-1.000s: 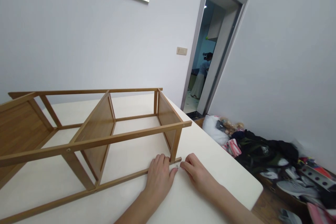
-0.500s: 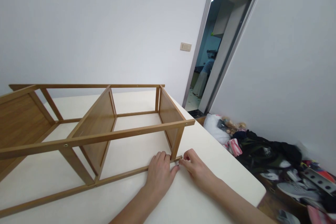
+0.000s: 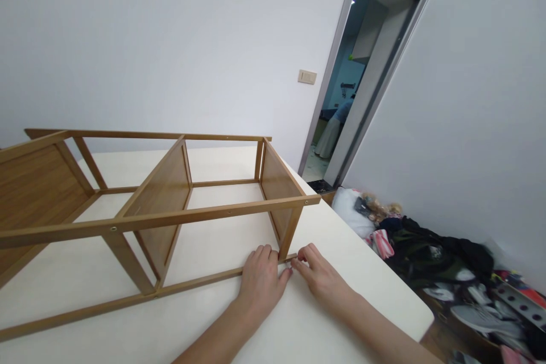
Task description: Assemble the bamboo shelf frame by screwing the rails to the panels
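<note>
A wooden shelf frame (image 3: 162, 205) lies on its side on a white table (image 3: 350, 290). My left hand (image 3: 261, 278) rests palm down on the frame's lowest rail near its right end, fingers curled over the rail. My right hand (image 3: 318, 274) sits just right of it, fingers pinched at the tip of that rail on something too small to make out. The two hands nearly touch at the rail's end.
The table's right edge (image 3: 401, 284) is close to my right arm. On the floor to the right lies a heap of clothes, bags and shoes (image 3: 439, 256). An open doorway (image 3: 354, 79) shows another person (image 3: 335, 128) in the far room.
The view has shifted slightly left and up. My right hand has closed in on the rail's end, and both hands stay at the same corner of the frame.
</note>
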{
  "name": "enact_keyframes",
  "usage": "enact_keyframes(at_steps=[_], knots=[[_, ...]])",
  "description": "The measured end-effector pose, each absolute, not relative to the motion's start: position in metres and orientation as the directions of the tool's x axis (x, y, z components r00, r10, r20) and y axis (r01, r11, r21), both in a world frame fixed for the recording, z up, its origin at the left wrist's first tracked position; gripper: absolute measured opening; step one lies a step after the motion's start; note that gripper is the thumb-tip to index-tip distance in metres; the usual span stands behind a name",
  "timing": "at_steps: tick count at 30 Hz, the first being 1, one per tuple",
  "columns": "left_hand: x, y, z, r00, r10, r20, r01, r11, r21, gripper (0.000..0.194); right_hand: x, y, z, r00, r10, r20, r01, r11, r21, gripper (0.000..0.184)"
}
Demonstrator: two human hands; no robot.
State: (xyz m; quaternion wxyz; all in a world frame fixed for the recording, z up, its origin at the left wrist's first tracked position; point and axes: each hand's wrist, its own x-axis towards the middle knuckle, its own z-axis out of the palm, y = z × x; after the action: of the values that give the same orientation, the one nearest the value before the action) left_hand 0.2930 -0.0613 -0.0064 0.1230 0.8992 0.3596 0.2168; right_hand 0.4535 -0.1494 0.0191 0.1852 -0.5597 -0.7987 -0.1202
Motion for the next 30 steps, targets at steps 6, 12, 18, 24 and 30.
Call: enact_keyframes(at_steps=[6, 12, 18, 24, 30], knots=[[0.294, -0.06, -0.005, 0.647, 0.706, 0.287, 0.597, -0.704, 0.386, 0.016, 0.446, -0.147, 0.028, -0.319, 0.865, 0.386, 0.941, 0.337, 0.023, 0.018], [0.293, -0.06, -0.005, 0.645, 0.704, 0.297, 0.589, -0.706, 0.394, 0.011, 0.441, -0.144, 0.032, -0.303, 0.901, 0.312, 0.943, 0.329, -0.036, 0.018], [0.293, -0.061, -0.007, 0.64, 0.696, 0.327, 0.58, -0.716, 0.388, 0.017, 0.448, -0.14, 0.018, -0.123, 0.9, 0.419, 0.882, 0.292, -0.369, 0.018], [0.294, -0.06, -0.01, 0.635, 0.686, 0.355, 0.571, -0.726, 0.383, 0.017, 0.447, -0.139, 0.009, 0.102, 0.901, 0.422, 0.78, 0.191, -0.596, 0.008], [0.295, -0.061, -0.011, 0.626, 0.662, 0.412, 0.572, -0.749, 0.334, 0.015, 0.444, -0.14, 0.011, 0.178, 0.919, 0.353, 0.743, 0.11, -0.66, 0.009]])
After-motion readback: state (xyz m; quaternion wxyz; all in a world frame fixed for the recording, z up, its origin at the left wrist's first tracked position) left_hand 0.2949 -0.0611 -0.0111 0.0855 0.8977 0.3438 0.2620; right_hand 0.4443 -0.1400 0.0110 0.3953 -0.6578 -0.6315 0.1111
